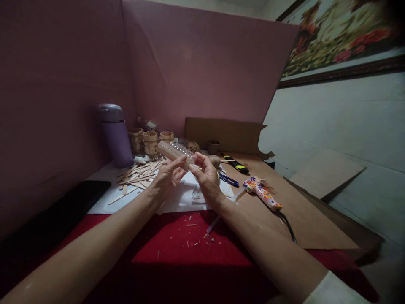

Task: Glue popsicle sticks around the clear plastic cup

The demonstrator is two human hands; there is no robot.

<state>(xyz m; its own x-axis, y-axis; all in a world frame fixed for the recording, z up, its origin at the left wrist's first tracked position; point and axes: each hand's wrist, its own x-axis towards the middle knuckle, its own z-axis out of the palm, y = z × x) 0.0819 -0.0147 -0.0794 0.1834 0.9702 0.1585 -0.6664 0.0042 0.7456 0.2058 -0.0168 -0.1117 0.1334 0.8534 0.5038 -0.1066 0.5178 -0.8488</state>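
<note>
A clear ribbed plastic bottle (182, 150) with wooden sticks (171, 153) along its side lies tilted between my hands, above white paper (182, 196). My left hand (169, 175) holds it from below and the left, its thumb on the sticks. Around the right end of the bottle are the fingers of my right hand (205, 175). Loose wooden sticks (141, 176) are heaped on the paper to the left of my hands.
A purple bottle (117, 141) stands at the back left, beside stick-covered cups (150, 143). Twine (215, 161), a blue cutter (229, 180), a black-and-yellow cutter (236, 164) and a flowered glue gun (262, 193) lie to the right. Scraps dot the red cloth (177, 249).
</note>
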